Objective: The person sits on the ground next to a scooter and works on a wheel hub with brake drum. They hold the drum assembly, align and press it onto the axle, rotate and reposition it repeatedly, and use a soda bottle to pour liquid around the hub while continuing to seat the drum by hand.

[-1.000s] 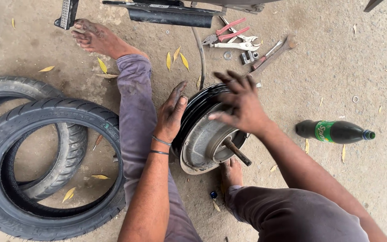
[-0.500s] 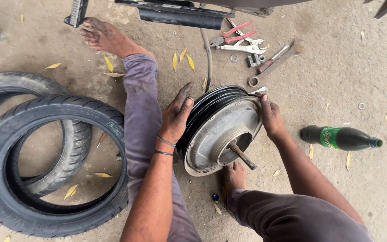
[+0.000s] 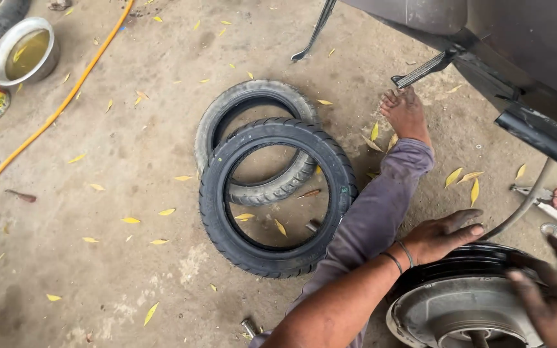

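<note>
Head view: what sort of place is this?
Probably an open-air roadside tyre or scooter repair spot: two loose tyres on bare concrete ground, a wheel rim under both hands, pliers lying nearby.

— Where does the camera look from?
— From the person's head, down at the concrete floor (image 3: 98,270).
— Is it close?
— Yes. Both hands sit near the bottom right corner.
</note>
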### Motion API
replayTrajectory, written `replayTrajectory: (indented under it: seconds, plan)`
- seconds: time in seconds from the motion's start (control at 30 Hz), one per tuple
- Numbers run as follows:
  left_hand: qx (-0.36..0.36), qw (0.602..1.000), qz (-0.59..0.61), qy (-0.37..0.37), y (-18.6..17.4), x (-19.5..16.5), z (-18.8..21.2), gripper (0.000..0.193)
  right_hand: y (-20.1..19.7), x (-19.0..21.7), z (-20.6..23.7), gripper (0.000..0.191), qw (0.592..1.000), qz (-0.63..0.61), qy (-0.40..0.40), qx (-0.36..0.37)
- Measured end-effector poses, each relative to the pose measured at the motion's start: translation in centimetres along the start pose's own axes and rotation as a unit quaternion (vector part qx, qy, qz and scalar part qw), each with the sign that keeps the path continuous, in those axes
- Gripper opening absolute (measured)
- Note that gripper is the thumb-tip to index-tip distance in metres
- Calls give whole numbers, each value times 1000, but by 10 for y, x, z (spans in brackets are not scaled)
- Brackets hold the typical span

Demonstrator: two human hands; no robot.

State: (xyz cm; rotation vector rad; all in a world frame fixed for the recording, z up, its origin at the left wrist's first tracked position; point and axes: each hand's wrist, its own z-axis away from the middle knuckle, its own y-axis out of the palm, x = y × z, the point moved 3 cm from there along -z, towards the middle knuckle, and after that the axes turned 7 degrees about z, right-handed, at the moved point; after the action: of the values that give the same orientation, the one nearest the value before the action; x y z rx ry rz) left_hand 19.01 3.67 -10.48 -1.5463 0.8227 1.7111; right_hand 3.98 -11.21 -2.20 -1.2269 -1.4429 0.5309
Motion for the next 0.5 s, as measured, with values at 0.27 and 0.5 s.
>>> replayTrajectory:
  seconds: [0.27,0.5]
  plan:
    - [17,998,-50,-44,1,4,-1,94,26,28,5,53,961,256,-77,63]
    - [11,998,-44,-39,1,-4,-1,86,-6,-33,14,50,993,-92,71,6]
